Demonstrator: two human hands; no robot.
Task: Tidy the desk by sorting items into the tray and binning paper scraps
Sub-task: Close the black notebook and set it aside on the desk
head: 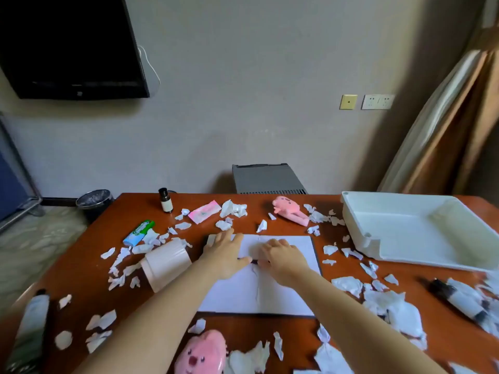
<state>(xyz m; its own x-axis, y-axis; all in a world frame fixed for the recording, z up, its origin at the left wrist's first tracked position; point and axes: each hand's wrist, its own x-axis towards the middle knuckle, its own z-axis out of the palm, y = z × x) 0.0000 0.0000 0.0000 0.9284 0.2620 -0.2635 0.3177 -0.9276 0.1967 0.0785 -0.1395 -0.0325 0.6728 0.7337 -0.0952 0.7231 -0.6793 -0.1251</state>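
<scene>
- Left hand (225, 255): flat, fingers spread, pressing the open notebook (305, 249).
- Right hand (282, 259): curled at the gutter; can't tell whether it holds anything.
- Tray (351, 220) far right; bin (94, 201) on the floor, left.
- Risk: shutting the notebook traps paper scraps (348, 284).

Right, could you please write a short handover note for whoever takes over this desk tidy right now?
Left hand: flat on the left page of the open notebook.
Right hand: fingers bent on the right page; cannot tell whether it holds anything.
Tray: at the right of the desk, nothing visibly sorted into it. Bin: on the floor past the far left corner.
Done: nothing visible.
Left: paper scraps everywhere, brown bottle, green tube, pink pig toy, notebook.
</scene>
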